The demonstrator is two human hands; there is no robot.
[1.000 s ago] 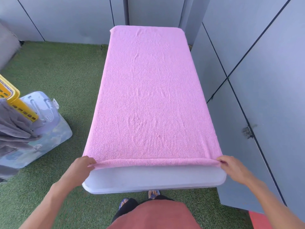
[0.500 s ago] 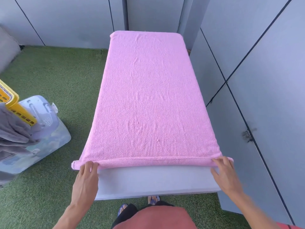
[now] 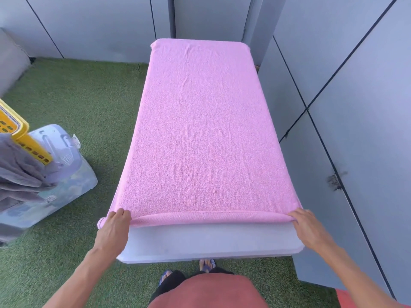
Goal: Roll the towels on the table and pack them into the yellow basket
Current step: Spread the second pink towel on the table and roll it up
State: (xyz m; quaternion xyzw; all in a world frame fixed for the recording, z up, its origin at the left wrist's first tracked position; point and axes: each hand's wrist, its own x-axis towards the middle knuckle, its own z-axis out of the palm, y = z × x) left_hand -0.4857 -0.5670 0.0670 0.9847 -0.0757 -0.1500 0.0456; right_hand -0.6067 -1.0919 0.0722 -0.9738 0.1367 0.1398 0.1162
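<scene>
Across the white table (image 3: 209, 241) a pink towel (image 3: 204, 134) lies spread flat, covering nearly the whole top and hanging slightly over the table's left and right edges; only a bare white strip shows at the table's near end. The towel's near hem is turned over into a thin first roll running across the table. The table stands on green artificial grass (image 3: 84, 101), with grey panelled walls (image 3: 347, 107) close along the table's right side and behind its far end.

At the table's near left corner the left hand (image 3: 113, 230) rests palm-down on the end of the rolled hem, fingers laid over it and curled round the fold. At the table's near right corner the right hand (image 3: 309, 230) does the same, fingertips hooked over the roll.

Left of the table, on the grass, a clear plastic storage box (image 3: 60, 174) sits with a yellow basket (image 3: 20, 138) on top of it, cut off by the frame edge. A grey towel (image 3: 17, 174) hangs over the basket's rim and down the box. Below the table's near edge the person's reddish shirt (image 3: 206, 292) and sandalled feet (image 3: 206, 264) show.
</scene>
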